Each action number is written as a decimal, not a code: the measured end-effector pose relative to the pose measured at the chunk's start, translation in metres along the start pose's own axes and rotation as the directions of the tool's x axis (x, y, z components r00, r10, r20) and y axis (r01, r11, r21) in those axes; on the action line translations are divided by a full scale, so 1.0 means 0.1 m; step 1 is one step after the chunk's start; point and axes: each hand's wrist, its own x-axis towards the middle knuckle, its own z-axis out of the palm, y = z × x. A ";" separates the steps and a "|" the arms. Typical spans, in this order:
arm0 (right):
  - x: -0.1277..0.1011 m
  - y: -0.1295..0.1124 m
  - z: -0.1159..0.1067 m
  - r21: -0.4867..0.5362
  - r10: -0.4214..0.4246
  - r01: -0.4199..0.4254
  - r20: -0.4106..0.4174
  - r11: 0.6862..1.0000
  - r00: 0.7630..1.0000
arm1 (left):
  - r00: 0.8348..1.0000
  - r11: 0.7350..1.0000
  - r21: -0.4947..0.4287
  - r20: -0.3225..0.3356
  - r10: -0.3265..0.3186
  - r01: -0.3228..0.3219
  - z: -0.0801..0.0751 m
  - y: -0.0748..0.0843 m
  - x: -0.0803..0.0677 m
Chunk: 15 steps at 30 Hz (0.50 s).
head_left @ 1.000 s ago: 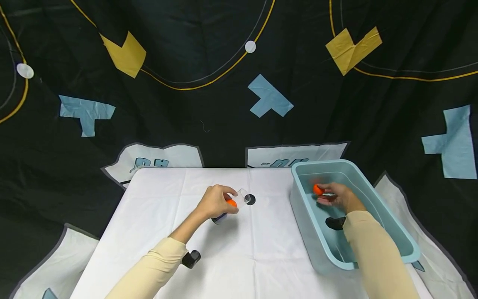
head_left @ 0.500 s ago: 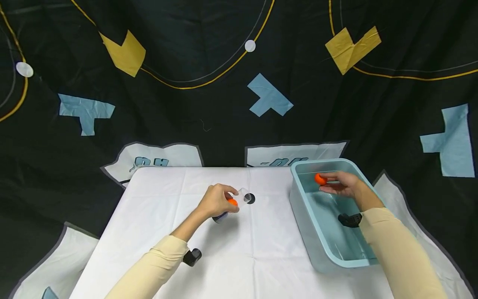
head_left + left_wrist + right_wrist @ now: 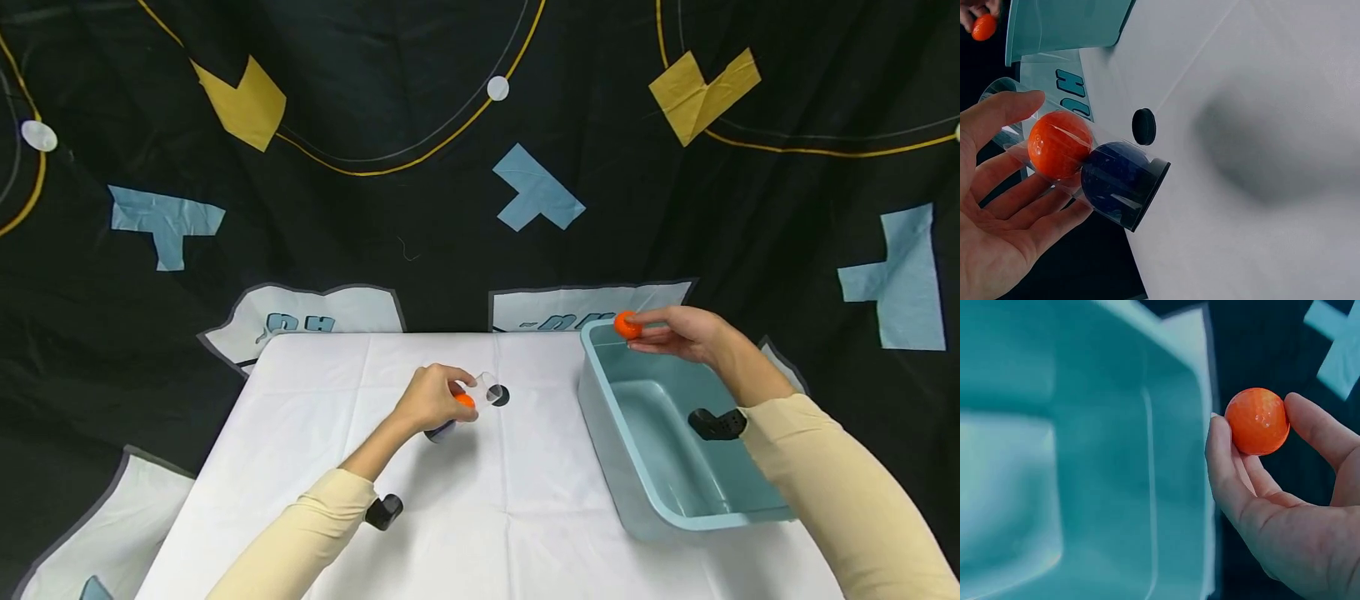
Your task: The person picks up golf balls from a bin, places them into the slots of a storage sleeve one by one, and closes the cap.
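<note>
Over the far rim of the teal bin (image 3: 600, 392), at about 1 o'clock on the bench (image 3: 525, 500): right hand (image 3: 686, 333) pinching an orange ball (image 3: 626, 325) between thumb and fingertips, fingers (image 3: 1225, 462) curled round it, ball hanging clear of the bin wall. Near the centre of the bench, toward 11 o'clock: left hand (image 3: 431, 400) grasping a clear tube (image 3: 1079, 169), fingers (image 3: 997, 119) wrapped loosely round its wall, tube lying tilted with its black-capped end down toward the cloth. Inside the tube: 1 orange ball (image 3: 1059, 144) touching 1 dark blue ball (image 3: 1113, 178) beneath it. Just beside the tube, at 3 o'clock of the left hand: a small black disc (image 3: 498, 395) lying flat on the white cloth.

Risks, judged from here: a light 2-point pinch likely letting the smooth ball slip and dropping it outside the bin onto the dark cloth; a loose hold on the slick tube possibly letting it roll or tip, spilling the 2 balls out of the open end; the narrow mouth probably demanding careful lining up.

Against 1 second ago: right hand and ball now lifted from deep inside the bin up to its far rim; left hand and tube barely shifted; the bin now showing an empty floor.
</note>
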 end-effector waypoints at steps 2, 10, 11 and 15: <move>-0.02 -0.05 0.12 -0.027 -0.014 0.015 0.027 1.000 1.000 | 1.000 1.000 0.005 -0.002 -0.002 0.002 -0.01 0.01 0.00; 0.10 -0.04 0.72 -0.240 -0.087 0.108 0.097 0.965 0.991 | 1.000 1.000 0.000 0.005 -0.008 0.008 0.00 0.02 0.02; 0.13 -0.02 0.79 -0.259 -0.083 0.105 0.096 0.960 0.992 | 1.000 1.000 0.000 0.008 -0.009 0.009 0.00 0.01 0.01; 0.25 0.07 1.08 -0.306 -0.070 0.099 0.103 0.947 0.992 | 1.000 1.000 0.004 0.008 -0.012 0.012 0.02 0.01 0.01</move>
